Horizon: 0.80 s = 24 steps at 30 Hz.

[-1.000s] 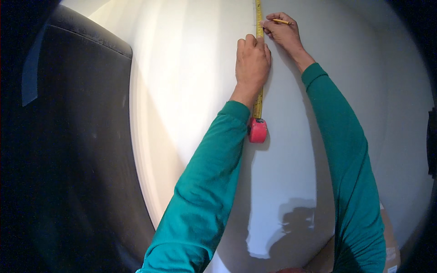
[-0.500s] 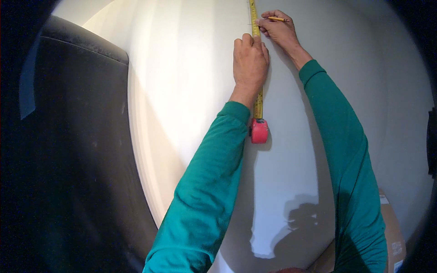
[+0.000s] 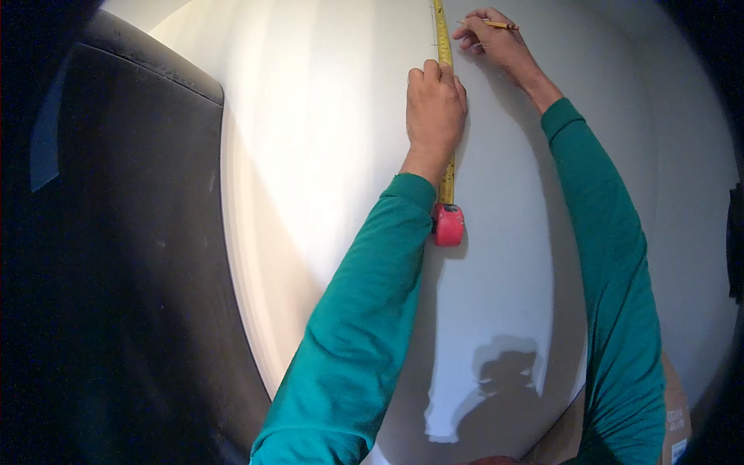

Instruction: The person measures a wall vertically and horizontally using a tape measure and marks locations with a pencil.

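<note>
A tape measure [image 3: 449, 226] with a red case hangs against the pale wall, its yellow blade [image 3: 443, 31] pulled out and running up past the top of the view. My left hand [image 3: 435, 108] grips the blade above the case and holds it to the wall. Faint pencil lines [image 3: 433, 35] show on the wall just left of the blade. To the right of the blade, and apart from it, my right hand [image 3: 496, 43] holds a yellow pencil [image 3: 500, 25] between thumb and fingers, its tip toward the tape.
A large dark upholstered panel [image 3: 139, 232] stands along the left side. At the lower right, behind my right sleeve, is a cardboard box [image 3: 676, 411]. Shadows of my arms and head fall on the wall [image 3: 496, 287].
My right hand has drawn away from the tape to the right with the pencil. My left hand still holds the blade; the whole view has shifted slightly.
</note>
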### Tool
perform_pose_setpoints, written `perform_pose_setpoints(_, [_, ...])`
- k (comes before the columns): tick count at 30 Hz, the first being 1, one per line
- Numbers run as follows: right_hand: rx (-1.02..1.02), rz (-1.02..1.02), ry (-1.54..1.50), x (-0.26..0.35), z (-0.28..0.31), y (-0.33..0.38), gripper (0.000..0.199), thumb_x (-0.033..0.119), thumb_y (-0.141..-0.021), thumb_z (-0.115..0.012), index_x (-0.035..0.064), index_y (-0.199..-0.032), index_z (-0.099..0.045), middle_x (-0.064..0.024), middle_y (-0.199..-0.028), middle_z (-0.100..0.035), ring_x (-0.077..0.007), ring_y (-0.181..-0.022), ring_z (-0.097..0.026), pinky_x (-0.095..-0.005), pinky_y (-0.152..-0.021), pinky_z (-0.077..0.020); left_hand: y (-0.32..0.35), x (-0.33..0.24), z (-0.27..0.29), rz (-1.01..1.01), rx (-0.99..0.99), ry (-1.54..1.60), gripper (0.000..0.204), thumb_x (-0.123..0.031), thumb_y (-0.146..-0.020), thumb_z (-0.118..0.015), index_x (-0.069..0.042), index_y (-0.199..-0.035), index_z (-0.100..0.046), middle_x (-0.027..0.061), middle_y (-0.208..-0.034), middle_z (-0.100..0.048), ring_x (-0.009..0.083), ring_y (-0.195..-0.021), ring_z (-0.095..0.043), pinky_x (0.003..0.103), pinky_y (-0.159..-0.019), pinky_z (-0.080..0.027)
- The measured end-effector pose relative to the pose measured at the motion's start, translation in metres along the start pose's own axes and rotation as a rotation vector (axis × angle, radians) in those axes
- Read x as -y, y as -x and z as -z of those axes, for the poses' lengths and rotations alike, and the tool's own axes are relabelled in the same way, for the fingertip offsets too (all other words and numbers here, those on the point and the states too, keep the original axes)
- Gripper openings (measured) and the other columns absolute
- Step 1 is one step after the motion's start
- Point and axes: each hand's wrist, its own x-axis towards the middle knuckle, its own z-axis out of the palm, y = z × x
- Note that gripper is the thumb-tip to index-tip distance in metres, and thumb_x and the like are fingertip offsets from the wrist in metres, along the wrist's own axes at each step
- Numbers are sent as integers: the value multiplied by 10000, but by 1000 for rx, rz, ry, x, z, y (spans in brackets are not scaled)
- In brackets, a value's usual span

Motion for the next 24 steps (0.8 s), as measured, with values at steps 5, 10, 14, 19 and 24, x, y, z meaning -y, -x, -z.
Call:
perform_pose_setpoints(5, [161,17,-130,13,-1,-11,230,248,-987,-644,25,-943,-679,-40,-841,-660,-138,-729,-609,-322,-656,-527,-2,5,5,-2,-8,-16,295,-167,-987,-619,41,-1179,-703,162,-1044,-597,320,-943,-556,425,-843,-522])
perform_pose_setpoints(10, [140,42,24,-29,1,-27,294,357,-1008,-674,66,-975,-702,7,-780,-650,-67,-699,-604,-253,-652,-526,-3,-1,1,-15,4,1,291,-174,-991,-614,29,-1179,-706,156,-1049,-592,319,-946,-549,424,-848,-513])
perform_pose_setpoints(14, [152,99,96,-26,-5,-29,300,356,-1003,-681,65,-933,-693,5,-751,-642,-64,-675,-574,-255,-619,-488,-4,3,2,-32,-1,-31,296,-173,-993,-610,22,-1192,-708,154,-1041,-587,317,-943,-543,424,-847,-508])
perform_pose_setpoints(19, [108,154,114,-29,-5,-29,316,360,-1002,-669,57,-913,-688,8,-716,-628,-70,-648,-562,-266,-625,-479,-4,0,2,-35,5,-16,297,-163,-991,-616,29,-1197,-708,154,-1023,-584,318,-934,-543,425,-839,-507])
perform_pose_setpoints(24, [113,93,173,4,-9,-15,229,252,-989,-647,38,-913,-671,-42,-824,-636,-138,-721,-578,-334,-659,-503,-4,9,2,-46,9,-34,291,-154,-986,-625,30,-1194,-713,155,-1012,-584,316,-927,-546,425,-830,-510])
